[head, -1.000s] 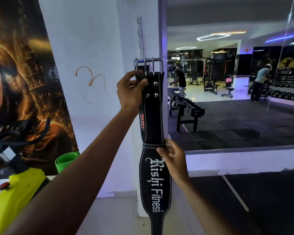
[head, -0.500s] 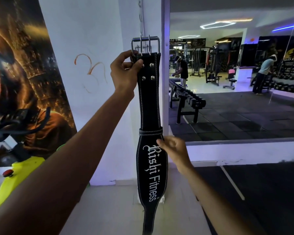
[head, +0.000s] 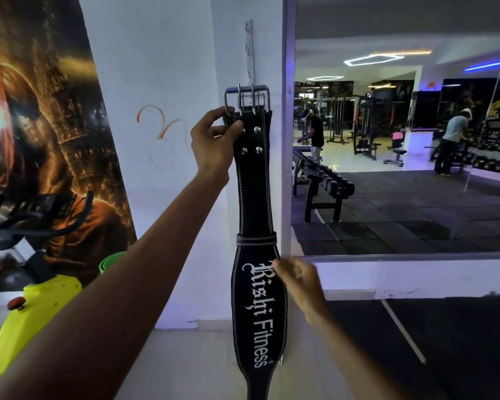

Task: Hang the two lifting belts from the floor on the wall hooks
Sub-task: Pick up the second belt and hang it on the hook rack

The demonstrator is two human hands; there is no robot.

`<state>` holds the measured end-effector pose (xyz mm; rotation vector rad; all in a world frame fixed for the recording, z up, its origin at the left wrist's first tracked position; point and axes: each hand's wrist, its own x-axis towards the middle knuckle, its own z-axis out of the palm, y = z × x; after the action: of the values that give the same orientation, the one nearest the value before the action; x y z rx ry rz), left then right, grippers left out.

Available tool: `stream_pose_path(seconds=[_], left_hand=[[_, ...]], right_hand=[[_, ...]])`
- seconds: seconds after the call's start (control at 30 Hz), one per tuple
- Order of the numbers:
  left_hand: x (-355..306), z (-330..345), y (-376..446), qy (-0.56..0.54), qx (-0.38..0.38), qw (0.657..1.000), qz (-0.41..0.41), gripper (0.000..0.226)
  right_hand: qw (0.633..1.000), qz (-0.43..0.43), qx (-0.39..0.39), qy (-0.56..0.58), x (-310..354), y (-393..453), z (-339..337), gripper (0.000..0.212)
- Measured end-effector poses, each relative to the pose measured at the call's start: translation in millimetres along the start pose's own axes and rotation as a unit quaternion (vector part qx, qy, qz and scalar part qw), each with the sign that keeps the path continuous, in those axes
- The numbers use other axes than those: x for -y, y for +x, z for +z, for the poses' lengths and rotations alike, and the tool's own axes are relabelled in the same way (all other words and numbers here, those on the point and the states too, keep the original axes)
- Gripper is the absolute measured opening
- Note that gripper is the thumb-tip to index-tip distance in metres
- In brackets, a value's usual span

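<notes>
My left hand [head: 214, 140] is pinched shut on the top of the black lifting belt [head: 254, 197], thumb on the front face beside the rivets, fingers wrapped behind the left edge just under the steel buckle [head: 246, 99]. Belt hangs straight down in front of the white wall column [head: 243, 53], buckle end up, "Rishi Fitness" lettering facing me, tail running out the bottom of frame. Buckle sits level with the lower end of the wall hook rail [head: 250, 50], which runs vertically up the column; can't tell whether the buckle is touching it or just in front. My right hand [head: 296, 277] is loosely curled at the belt's right edge by the wide padded section, fingertips touching or nearly touching the edge; can't tell if it's actually gripping. Mirror [head: 401, 140] to the right of the column, yellow exercise bike [head: 26, 307] low left, green rolled mat [head: 110, 262] behind my left forearm.
</notes>
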<state>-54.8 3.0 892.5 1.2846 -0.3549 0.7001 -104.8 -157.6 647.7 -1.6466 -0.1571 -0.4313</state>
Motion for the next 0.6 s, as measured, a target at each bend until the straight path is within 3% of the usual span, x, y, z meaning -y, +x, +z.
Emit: stream_pose_path(seconds=[0.1,0.2,0.33,0.6], left_hand=[[-3,2,1,0.0,0.005,1.0,-0.003,0.028],[-4,7,-1,0.004,0.012,1.0,0.001,0.03],[-8,7,-3,0.011,0.021,1.0,0.017,0.028],[-20,0,-6,0.009,0.013,0.999,0.031,0.042]], right_hand=[[0.987,-0.12,-0.099,0.028,80,35,-2,0.016],[0.969,-0.232,-0.084,0.01,163,67,2,0.033],[0.972,-0.233,-0.038,-0.019,229,105,6,0.043],[0.97,-0.239,-0.026,0.035,259,121,14,0.023]])
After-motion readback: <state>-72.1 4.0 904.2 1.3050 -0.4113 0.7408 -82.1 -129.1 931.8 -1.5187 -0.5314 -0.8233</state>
